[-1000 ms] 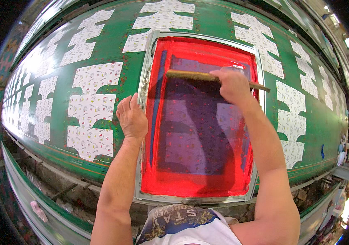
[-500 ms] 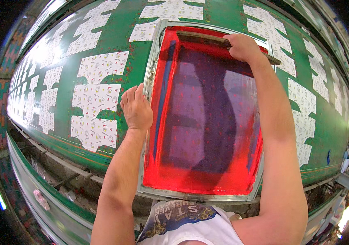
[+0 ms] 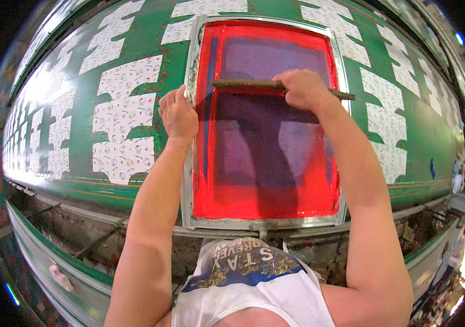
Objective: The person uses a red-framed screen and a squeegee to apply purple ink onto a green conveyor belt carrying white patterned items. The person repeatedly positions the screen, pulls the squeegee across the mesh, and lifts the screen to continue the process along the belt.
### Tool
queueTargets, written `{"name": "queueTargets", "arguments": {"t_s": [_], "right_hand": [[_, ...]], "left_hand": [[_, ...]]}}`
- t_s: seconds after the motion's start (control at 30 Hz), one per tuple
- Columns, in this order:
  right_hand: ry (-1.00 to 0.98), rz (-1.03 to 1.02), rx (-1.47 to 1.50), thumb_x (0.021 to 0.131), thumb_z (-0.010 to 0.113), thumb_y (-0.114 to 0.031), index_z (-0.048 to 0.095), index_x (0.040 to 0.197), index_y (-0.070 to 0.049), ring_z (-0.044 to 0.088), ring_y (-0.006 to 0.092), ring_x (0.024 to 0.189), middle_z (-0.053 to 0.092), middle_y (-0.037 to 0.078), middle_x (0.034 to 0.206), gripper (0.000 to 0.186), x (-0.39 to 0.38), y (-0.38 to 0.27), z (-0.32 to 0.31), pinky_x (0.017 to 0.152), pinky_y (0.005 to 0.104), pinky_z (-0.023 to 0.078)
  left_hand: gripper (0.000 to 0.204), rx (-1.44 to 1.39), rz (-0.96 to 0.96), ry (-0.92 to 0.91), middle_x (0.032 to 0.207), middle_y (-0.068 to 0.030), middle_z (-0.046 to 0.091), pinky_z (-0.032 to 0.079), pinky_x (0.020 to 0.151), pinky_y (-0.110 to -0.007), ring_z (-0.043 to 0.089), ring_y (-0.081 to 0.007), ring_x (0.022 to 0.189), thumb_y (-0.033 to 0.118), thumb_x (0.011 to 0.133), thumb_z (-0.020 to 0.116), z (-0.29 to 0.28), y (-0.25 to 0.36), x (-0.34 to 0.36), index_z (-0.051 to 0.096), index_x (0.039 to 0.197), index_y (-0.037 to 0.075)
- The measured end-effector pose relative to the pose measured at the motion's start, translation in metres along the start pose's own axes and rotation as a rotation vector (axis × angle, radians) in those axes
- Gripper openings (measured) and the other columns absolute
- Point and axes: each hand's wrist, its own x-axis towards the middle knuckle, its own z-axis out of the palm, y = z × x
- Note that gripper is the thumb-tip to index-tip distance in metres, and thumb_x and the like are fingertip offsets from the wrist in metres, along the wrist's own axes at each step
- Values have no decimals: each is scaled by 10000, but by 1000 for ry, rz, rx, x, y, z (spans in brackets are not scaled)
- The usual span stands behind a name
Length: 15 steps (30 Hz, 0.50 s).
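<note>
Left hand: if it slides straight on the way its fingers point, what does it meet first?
The left hand rests by the metal frame of the red screen, fingers pointing up the green table. Straight on lies the white printed fabric piece, probably first; depth is unclear.

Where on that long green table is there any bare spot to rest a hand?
Only narrow green strips between the white fabric pieces, and the near table edge below them. The red screen frame fills the middle, with the left hand on its rim and the right hand gripping the squeegee.
</note>
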Motion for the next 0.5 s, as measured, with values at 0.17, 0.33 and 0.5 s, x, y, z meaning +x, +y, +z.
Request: {"name": "queueTargets", "arguments": {"t_s": [0.17, 0.33, 0.5], "right_hand": [[26, 29, 41, 852, 666, -77, 816, 1287, -223, 774, 395, 1062, 795, 133, 1112, 482, -91, -69, 18, 930, 535, 632], [93, 41, 86, 831, 696, -34, 825, 1253, -193, 777, 380, 1002, 787, 126, 1045, 469, -171, -133, 41, 894, 516, 637], [133, 83, 118, 813, 709, -8, 814, 1202, -167, 774, 350, 978, 777, 112, 1007, 433, -242, -187, 59, 875, 497, 628]], "left_hand": [[364, -78, 27, 70, 1315, -113, 700, 502, 1070, -537, 624, -370, 1258, 221, 1027, 693, 8, -12, 0, 729, 1380, 140], [280, -201, 77, 156, 1220, -131, 743, 509, 1068, -503, 657, -365, 1194, 214, 1001, 725, 15, -22, 0, 790, 1254, 113], [278, -261, 123, 74, 1210, -143, 758, 511, 1084, -488, 672, -355, 1200, 241, 990, 762, 11, -28, -13, 822, 1212, 85]]}}
